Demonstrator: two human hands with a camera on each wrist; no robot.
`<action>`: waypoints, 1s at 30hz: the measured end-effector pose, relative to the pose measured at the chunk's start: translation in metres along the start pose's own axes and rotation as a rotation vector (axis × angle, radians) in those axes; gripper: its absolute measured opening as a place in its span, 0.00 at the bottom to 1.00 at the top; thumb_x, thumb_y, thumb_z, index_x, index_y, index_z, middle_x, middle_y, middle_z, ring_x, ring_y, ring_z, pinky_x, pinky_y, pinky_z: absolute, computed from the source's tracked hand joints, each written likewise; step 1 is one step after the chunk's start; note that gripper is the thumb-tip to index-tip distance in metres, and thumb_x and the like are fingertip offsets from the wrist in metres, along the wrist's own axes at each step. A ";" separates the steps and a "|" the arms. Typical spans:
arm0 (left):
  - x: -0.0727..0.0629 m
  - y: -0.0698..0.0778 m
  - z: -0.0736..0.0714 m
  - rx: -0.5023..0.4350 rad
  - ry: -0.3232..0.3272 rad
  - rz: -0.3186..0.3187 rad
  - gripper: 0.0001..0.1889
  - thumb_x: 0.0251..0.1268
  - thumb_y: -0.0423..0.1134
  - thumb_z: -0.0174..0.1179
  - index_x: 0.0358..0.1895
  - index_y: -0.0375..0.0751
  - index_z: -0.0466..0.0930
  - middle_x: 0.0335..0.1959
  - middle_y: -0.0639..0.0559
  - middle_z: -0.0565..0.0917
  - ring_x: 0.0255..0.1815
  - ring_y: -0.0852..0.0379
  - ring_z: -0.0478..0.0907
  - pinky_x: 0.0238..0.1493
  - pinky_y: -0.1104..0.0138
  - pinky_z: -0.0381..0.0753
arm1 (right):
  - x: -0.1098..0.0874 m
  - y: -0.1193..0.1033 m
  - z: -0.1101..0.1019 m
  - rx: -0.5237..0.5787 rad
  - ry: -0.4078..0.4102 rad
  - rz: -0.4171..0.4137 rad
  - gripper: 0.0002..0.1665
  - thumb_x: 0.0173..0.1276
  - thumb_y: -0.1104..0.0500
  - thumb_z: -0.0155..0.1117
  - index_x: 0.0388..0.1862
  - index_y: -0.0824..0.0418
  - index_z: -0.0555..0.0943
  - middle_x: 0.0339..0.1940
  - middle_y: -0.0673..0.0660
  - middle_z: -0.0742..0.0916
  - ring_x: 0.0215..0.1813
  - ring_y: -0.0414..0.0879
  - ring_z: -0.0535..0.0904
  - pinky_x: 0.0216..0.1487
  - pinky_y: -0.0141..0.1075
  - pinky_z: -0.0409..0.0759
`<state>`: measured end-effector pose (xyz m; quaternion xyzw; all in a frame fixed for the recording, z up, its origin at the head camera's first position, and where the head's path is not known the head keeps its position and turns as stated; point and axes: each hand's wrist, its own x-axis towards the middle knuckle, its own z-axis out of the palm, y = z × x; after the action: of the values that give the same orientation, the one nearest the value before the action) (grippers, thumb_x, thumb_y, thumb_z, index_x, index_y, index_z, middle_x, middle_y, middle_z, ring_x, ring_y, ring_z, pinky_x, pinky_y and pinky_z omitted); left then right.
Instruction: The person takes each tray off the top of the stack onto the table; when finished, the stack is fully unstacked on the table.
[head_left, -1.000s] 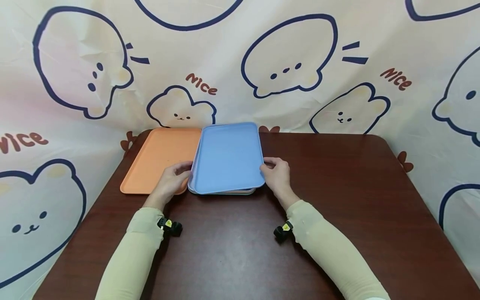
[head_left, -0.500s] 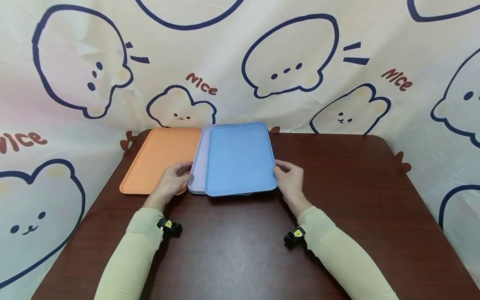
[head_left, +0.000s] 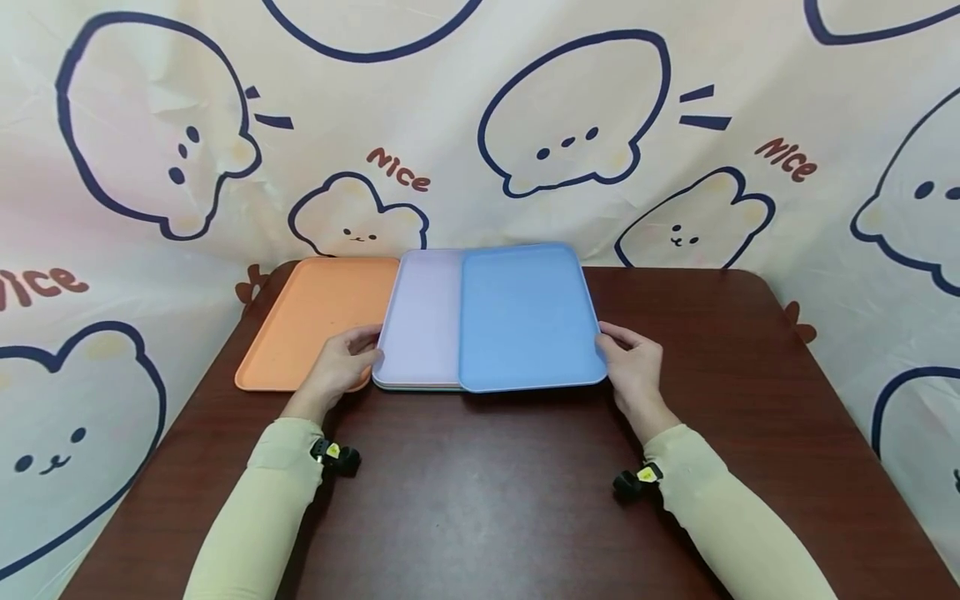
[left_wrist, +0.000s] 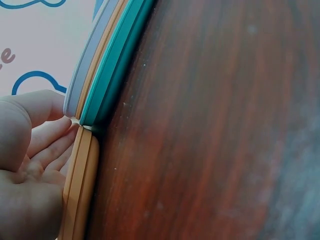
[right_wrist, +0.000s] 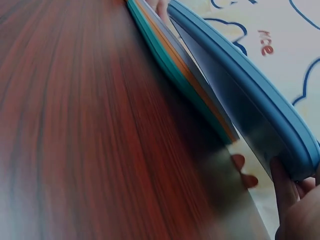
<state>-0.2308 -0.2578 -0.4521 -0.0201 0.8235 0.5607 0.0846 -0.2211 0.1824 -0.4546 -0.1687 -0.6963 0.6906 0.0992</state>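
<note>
Pinching smooth, round-cornered blue tray (head_left: 528, 321): right grip (head_left: 634, 367) | left grip (head_left: 339, 367): loose, touching edge of lilac tray (head_left: 422, 321) | wood-grain table (head_left: 480, 492)

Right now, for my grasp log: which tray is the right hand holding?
The blue tray: the right hand pinches its raised right edge. The stack of lilac, orange and green trays lies lower; the separate orange tray is at far left.

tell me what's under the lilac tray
Beneath the lilac tray, edges show an orange tray, then a green tray on the table. Their upper faces are covered, so anything between them cannot be seen.
</note>
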 end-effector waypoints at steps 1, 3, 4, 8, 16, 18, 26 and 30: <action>0.000 0.000 0.000 0.002 -0.001 -0.001 0.31 0.79 0.30 0.58 0.82 0.29 0.64 0.83 0.30 0.67 0.86 0.37 0.63 0.85 0.48 0.63 | 0.001 0.000 -0.004 0.005 0.008 0.006 0.21 0.71 0.66 0.69 0.61 0.68 0.89 0.65 0.65 0.86 0.44 0.34 0.85 0.40 0.25 0.87; 0.000 0.000 -0.001 -0.003 -0.001 -0.006 0.32 0.80 0.30 0.58 0.82 0.29 0.64 0.83 0.31 0.67 0.86 0.38 0.63 0.85 0.48 0.63 | 0.003 -0.001 -0.014 0.023 0.024 0.018 0.21 0.70 0.66 0.71 0.62 0.68 0.88 0.65 0.63 0.85 0.44 0.34 0.85 0.41 0.25 0.87; 0.000 -0.001 -0.001 -0.007 -0.002 -0.008 0.32 0.80 0.29 0.58 0.82 0.29 0.64 0.83 0.31 0.66 0.86 0.38 0.63 0.85 0.48 0.63 | 0.005 -0.001 -0.018 0.034 0.034 0.023 0.22 0.70 0.66 0.71 0.62 0.68 0.88 0.65 0.63 0.85 0.44 0.35 0.85 0.41 0.25 0.87; 0.001 -0.002 -0.001 -0.015 -0.006 -0.013 0.32 0.79 0.29 0.58 0.82 0.30 0.64 0.83 0.31 0.66 0.86 0.38 0.62 0.85 0.48 0.62 | 0.010 -0.001 -0.037 0.056 0.066 0.038 0.23 0.70 0.65 0.73 0.63 0.68 0.88 0.62 0.57 0.85 0.46 0.35 0.84 0.42 0.24 0.87; 0.002 -0.002 -0.001 -0.010 -0.006 -0.006 0.31 0.79 0.28 0.58 0.82 0.29 0.64 0.83 0.29 0.67 0.86 0.37 0.63 0.85 0.47 0.63 | 0.018 0.002 -0.071 0.022 0.110 0.084 0.22 0.72 0.63 0.73 0.64 0.64 0.88 0.66 0.54 0.82 0.55 0.38 0.81 0.45 0.20 0.84; 0.002 -0.001 -0.001 0.005 -0.004 0.003 0.31 0.79 0.28 0.57 0.82 0.28 0.64 0.82 0.29 0.67 0.86 0.36 0.63 0.85 0.47 0.63 | 0.020 0.004 -0.075 0.001 0.114 0.088 0.23 0.73 0.63 0.72 0.66 0.65 0.87 0.69 0.56 0.81 0.57 0.38 0.80 0.45 0.20 0.83; 0.002 0.001 0.001 0.047 0.000 0.020 0.30 0.78 0.27 0.57 0.81 0.28 0.66 0.81 0.29 0.68 0.86 0.36 0.64 0.85 0.47 0.63 | 0.026 0.009 -0.077 -0.137 0.053 0.095 0.25 0.77 0.60 0.68 0.70 0.65 0.84 0.79 0.60 0.77 0.65 0.42 0.77 0.46 0.17 0.81; 0.003 0.002 0.001 0.074 0.004 0.021 0.30 0.78 0.27 0.57 0.80 0.27 0.66 0.81 0.28 0.69 0.85 0.35 0.64 0.85 0.46 0.64 | 0.030 0.009 -0.076 -0.238 -0.022 0.083 0.25 0.79 0.58 0.66 0.71 0.64 0.83 0.80 0.62 0.76 0.63 0.41 0.79 0.44 0.18 0.81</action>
<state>-0.2338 -0.2559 -0.4512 -0.0092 0.8439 0.5308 0.0778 -0.2195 0.2635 -0.4643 -0.2003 -0.7668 0.6084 0.0423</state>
